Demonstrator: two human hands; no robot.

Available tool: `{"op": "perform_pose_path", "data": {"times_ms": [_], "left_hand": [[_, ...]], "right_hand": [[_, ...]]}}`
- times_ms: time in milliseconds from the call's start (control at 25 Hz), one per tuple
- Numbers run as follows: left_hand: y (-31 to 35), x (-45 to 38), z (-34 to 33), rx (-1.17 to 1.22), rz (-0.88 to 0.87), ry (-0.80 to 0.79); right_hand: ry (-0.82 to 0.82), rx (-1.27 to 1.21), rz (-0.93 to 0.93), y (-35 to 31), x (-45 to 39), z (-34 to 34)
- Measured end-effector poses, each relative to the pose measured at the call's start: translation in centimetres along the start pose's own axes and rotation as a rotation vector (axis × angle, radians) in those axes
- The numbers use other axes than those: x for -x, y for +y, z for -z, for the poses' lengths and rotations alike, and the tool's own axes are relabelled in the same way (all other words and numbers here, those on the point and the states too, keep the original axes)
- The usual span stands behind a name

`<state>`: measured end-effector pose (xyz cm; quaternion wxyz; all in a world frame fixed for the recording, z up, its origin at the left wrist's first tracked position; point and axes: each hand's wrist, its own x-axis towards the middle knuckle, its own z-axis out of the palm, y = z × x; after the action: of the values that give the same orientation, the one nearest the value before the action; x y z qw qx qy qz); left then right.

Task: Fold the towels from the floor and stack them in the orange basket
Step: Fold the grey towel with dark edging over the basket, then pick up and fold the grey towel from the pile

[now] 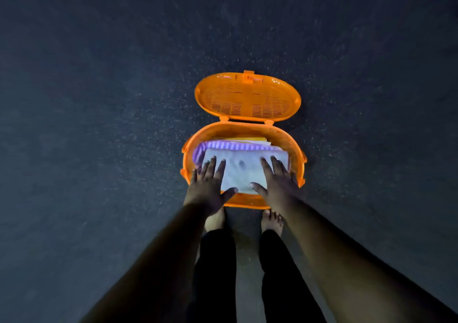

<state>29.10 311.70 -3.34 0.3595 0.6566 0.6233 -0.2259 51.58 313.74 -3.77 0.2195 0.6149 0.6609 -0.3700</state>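
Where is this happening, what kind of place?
Hard to say; probably a dim room at home. A person stands barefoot on a dark speckled floor, pressing folded towels into an orange basket with its lid open.

A dark, speckled floor (99, 124) fills nearly the whole frame, its pale flecks showing brightest around the centre. At the lower middle stand two bare feet, the left foot (215, 219) and the right foot (272, 222), toes pointing up-frame, with black trouser legs (215, 273) running below them toward the bottom edge.
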Motion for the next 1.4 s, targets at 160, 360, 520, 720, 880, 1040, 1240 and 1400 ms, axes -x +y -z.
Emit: {"op": "perform_pose_path", "data": {"times_ms": [160,360,520,720,880,1040,1240,1400], "left_hand": [[2.5,16.2,8.0,0.216,0.117,0.091],[5.4,34.9,11.2,0.400,0.322,0.271],[6.3,47.7,8.8,0.641,0.558,0.459],[5.4,60.2,4.0,0.893,0.831,0.671],[4.5,70.4,-2.1,0.997,1.048,0.812],[3.5,80.8,-9.5,1.053,1.235,0.917],[1.0,93.7,-19.5,1.041,1.361,0.991],[-1.5,101.9,-25.0,1.037,1.423,1.023]], "right_hand": [[0.062,-0.103,0.035,-5.0,13.3,8.1],[0.050,0.006,0.239,-10.1,26.9,13.7],[0.031,0.215,0.523,-15.7,35.5,14.4],[-0.017,0.451,0.835,-24.8,43.5,11.6],[-0.046,0.551,1.071,-32.6,52.2,6.4],[-0.084,0.623,1.257,-38.6,61.3,-1.3],[-0.102,0.632,1.395,-44.4,73.0,-12.4],[-0.130,0.655,1.471,-48.3,80.4,-19.2]]}}
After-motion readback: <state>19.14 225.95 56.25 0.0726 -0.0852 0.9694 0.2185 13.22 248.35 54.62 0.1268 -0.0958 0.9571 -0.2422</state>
